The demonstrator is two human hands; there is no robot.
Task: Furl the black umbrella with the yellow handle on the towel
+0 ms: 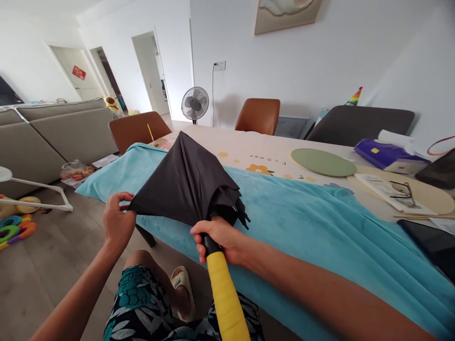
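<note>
A black folding umbrella (186, 184) with a yellow handle (225, 296) lies partly on a teal blanket (320, 222) that covers the near side of the table. My right hand (218, 239) is closed around the shaft just above the handle. My left hand (117, 220) pinches the edge of the black canopy and holds one fold of it out to the left. The canopy is loosely gathered, with its rib tips bunched near my right hand.
On the table behind are a green round mat (323, 162), papers with glasses (401, 190), a purple box (389, 156) and a dark tablet (432, 241). Brown chairs (258, 116), a fan (195, 104) and a grey sofa (53, 132) stand around. Toys (14, 227) lie on the floor.
</note>
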